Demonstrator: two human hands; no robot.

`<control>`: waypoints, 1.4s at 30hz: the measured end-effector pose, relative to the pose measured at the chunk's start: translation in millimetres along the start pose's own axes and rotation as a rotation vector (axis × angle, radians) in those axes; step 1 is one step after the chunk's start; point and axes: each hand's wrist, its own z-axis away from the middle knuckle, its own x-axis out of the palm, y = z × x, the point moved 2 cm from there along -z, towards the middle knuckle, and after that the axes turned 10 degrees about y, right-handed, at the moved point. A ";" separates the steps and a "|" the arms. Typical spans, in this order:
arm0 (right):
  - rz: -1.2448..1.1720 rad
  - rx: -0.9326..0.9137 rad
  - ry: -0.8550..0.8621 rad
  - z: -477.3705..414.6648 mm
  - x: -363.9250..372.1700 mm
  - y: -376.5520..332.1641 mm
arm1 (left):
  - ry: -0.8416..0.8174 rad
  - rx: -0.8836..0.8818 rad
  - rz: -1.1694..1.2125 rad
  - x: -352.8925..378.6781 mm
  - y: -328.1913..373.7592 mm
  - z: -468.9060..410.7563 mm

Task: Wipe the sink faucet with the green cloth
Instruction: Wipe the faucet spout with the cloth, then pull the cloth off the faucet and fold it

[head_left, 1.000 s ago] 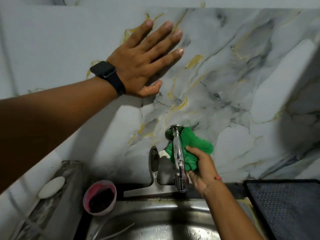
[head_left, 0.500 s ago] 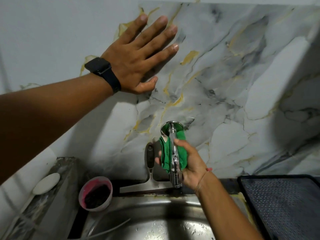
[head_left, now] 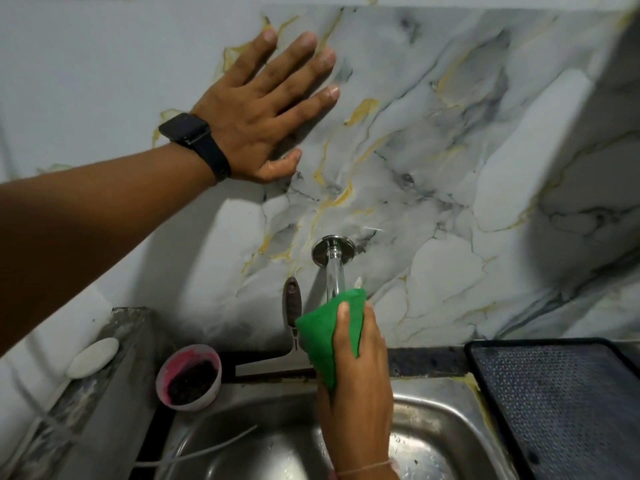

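Marble-patterned wall (head_left: 467, 174), grey with yellow veins, fills the upper field from 9 to 3 o'clock. Steel sink (head_left: 433, 434) occupies the 6 o'clock sector, water droplets on its basin floor. Black textured tray (head_left: 561, 403) sits at 4 o'clock, just beside the sink's right rim. Grey stone ledge (head_left: 114, 382) runs along 7 to 8 o'clock.

Left hand (head_left: 263, 116) at 11 o'clock: fingers spread, palm flat against the wall. Black watch (head_left: 192, 133) on that wrist.

Right hand (head_left: 360, 355) at 6 o'clock, just below frame centre: fingers curled tight around the green cloth (head_left: 322, 337), thumb lying on top of it. Cloth is wrapped over the lower length of the faucet (head_left: 334, 268); spout end hidden under cloth and hand. Only the upper chrome pipe and its round wall plate are visible, just above the cloth at 12 o'clock of the hand. Thin thread band on the right wrist at frame bottom.

Pink bowl (head_left: 188, 375) with dark contents at 7 o'clock, on the counter at the sink's back left corner. Squeegee (head_left: 292, 306) leans against the wall just left of the faucet, dark handle up, blade on the counter; cloth overlaps its shaft. White soap bar (head_left: 92, 357) rests on the ledge at 8 o'clock. Thin white tube (head_left: 207, 452) lies across the sink's left edge.
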 end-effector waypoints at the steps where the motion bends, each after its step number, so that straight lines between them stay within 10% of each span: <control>1: -0.050 0.016 0.043 6.8 3.4 1.6 | 0.002 -0.003 0.000 0.1 -0.1 0.1; 7: -1.202 0.946 -0.075 -10.0 22.8 28.9 | 0.009 0.013 0.007 1.3 -0.5 1.1; 10: -1.258 0.939 -0.496 -51.0 19.1 48.9 | 0.006 0.018 0.015 1.2 -0.5 0.7; 15: -1.282 1.231 -0.492 -108.9 25.2 31.7 | 0.007 0.000 0.030 1.1 0.3 1.4; 20: -0.467 0.490 -0.058 -108.1 -1.3 -2.4 | 0.006 -0.009 0.050 -1.0 2.7 -0.1; 24: 0.192 -0.104 -0.175 -78.8 -17.0 -24.8 | -0.108 -0.020 0.130 -8.1 2.3 -0.6; 29: 0.344 -0.268 -0.458 -21.4 -44.3 -26.6 | -0.365 -0.216 0.313 -45.1 14.8 -18.7; 37: -0.921 0.962 -0.345 17.3 -170.8 151.9 | -1.031 -1.137 1.714 -165.9 246.6 -83.1; 42: -0.877 1.180 -0.432 10.0 -216.0 270.8 | -1.328 -1.655 2.039 -191.7 413.0 -135.3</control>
